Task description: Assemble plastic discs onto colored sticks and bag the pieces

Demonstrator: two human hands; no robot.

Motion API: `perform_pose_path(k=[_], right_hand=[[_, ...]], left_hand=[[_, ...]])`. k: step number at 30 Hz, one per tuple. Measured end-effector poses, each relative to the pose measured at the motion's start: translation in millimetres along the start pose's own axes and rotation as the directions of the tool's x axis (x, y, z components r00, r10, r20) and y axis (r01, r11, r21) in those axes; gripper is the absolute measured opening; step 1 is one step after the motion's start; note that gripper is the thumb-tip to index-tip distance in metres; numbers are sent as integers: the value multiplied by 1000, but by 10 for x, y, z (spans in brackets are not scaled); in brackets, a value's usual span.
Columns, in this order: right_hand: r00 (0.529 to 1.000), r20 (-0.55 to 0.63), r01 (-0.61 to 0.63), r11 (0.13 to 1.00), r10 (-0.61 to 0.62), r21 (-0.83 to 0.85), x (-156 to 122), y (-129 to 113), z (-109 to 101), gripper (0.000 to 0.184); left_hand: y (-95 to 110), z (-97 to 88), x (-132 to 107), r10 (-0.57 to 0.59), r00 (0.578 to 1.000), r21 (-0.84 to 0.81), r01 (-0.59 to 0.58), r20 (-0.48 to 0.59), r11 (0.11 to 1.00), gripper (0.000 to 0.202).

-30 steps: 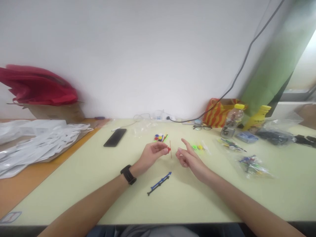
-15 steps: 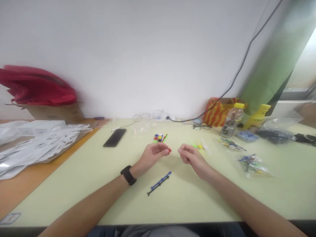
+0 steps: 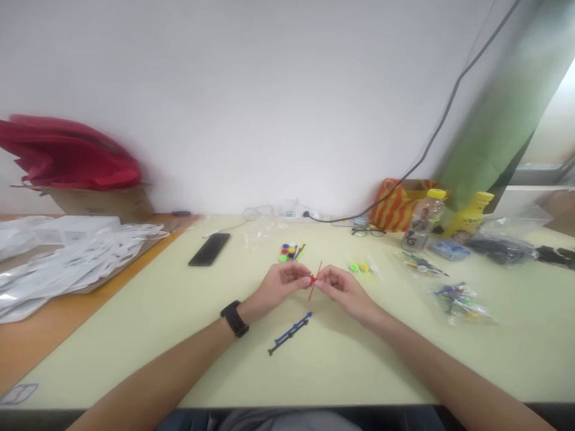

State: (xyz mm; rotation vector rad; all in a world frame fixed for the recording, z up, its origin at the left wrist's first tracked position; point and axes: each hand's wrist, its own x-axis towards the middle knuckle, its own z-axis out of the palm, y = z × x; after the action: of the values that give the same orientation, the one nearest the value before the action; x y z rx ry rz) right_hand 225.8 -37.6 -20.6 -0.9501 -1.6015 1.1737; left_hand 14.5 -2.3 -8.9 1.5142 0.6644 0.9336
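My left hand (image 3: pixel 279 286), with a black watch on its wrist, pinches a small red plastic piece (image 3: pixel 312 279) between thumb and fingertips. A thin red plastic stick (image 3: pixel 319 269) slants across that piece, gripped by the fingertips of my right hand (image 3: pixel 345 292). Both hands meet just above the table, and their fingers partly cover where the two red parts touch. Nearer to me lie a blue plastic arrow (image 3: pixel 294 327) and a black plastic arrow (image 3: pixel 290 337), side by side. Beyond my left hand sit several coloured round plastic pieces (image 3: pixel 287 250) and thin sticks (image 3: pixel 300 251).
Green, yellow and clear small parts (image 3: pixel 363 267) lie beyond my right hand. To the right are bagged plastic parts (image 3: pixel 462 302), bottles (image 3: pixel 422 221) and glasses (image 3: pixel 368 231). A phone (image 3: pixel 209 249) lies at left, near white straps (image 3: pixel 90 257).
My right hand has moved left to meet my left hand. The thin red stick now shows between them, at the small red piece. The arrows on the table have stayed put.
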Motion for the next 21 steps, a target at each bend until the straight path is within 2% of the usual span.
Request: perform_pose_path(k=[4,5,7,9,12,15,17,19,20,21], right_hand=[[985,-128,97,986,-114,-134,-63,-53,-28,30],[978,-145,125,979,-148,-160,-85,-67,-28,35],[971,-145,165,969,-193,-184,-124,-86,-21,59],[974,-118,168,967,-193,-191,-141,-81,-14,66],[993,-41,98,971,-109,-217,-117,-34,-31,29],[999,8,37,973,-37,-229,-66,19,-66,55],[997,-20,65,975,-71,-213,-49,33,-72,49],[989,-60,124,971,-139,-205,-57,25,-56,27],[984,-71,149,968,-166,-202,-68,17,-45,27],[979,-76,169,965,-187,-202,-82,7,-37,37]], left_hand=[[14,2,1,-18,1000,-19,18,-18,1000,29],[19,2,1,-21,1000,-20,21,-22,1000,29],[23,-1,1,-24,999,-20,23,-24,1000,29],[18,-6,2,-19,1000,-23,19,-19,1000,28],[-5,-17,10,-9,1000,-35,8,-30,999,27],[-21,-22,20,-5,999,-49,3,-52,999,27],[-17,-19,20,-6,998,-47,3,-55,999,27],[-6,-14,16,-6,999,-34,5,-48,999,28],[1,-12,13,-7,999,-27,6,-42,1000,28],[5,-11,10,-7,999,-22,6,-37,1000,28]])
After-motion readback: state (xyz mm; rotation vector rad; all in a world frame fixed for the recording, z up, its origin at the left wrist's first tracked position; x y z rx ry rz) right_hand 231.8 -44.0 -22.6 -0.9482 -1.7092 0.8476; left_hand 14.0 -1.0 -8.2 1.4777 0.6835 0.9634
